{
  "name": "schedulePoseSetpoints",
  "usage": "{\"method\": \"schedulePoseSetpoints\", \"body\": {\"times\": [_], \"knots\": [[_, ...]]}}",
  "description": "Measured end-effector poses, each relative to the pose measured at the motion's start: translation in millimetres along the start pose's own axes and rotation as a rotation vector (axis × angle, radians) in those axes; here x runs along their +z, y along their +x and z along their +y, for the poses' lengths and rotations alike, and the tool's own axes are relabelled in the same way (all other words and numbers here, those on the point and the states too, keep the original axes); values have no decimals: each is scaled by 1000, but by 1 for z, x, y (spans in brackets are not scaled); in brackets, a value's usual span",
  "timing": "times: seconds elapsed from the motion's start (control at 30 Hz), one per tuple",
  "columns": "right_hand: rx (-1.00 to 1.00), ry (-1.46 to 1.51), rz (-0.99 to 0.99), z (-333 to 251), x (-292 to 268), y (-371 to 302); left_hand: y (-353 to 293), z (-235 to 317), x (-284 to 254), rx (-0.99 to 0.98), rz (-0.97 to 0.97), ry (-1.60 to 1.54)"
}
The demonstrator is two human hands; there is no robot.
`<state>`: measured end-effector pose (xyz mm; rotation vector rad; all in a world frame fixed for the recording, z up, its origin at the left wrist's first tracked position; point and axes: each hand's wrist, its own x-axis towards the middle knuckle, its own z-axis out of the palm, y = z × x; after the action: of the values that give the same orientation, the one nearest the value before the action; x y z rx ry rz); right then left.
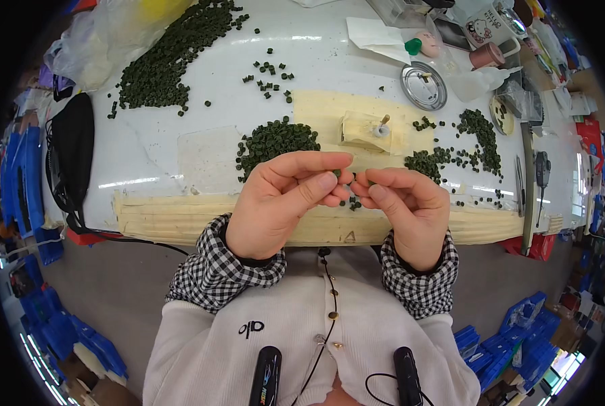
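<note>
Hands [270, 203] pinch green bits [337, 174] — knobbly heap [275, 143] nearby.

"What finishes do we see?"
"Glossy white tabletop [147, 145], matt papery tape [181, 216], shiny metal lid [423, 86], checked cloth cuffs [417, 287]."
"And the green pieces [275, 145]?"
"Perhaps matt plastic; they're too small for us to be sure."

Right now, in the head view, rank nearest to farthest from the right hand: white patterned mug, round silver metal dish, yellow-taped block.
From the right hand:
1. Block, ahead, slightly left.
2. Dish, farther ahead.
3. Mug, at far right.
</note>
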<state>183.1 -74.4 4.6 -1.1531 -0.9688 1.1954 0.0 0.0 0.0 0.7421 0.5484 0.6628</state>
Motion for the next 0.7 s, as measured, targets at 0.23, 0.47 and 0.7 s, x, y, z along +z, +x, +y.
{"method": "schedulePoseSetpoints", "body": {"times": [0.23,0.47,0.7], "knots": [[98,210,14,2,2,2,1,-5,-2,14,-38,-76],[15,249,42,5,5,3,1,-8,-3,22,-44,-69],[-16,218,57,6,6,1,0,-6,-1,22,-32,-56]]}}
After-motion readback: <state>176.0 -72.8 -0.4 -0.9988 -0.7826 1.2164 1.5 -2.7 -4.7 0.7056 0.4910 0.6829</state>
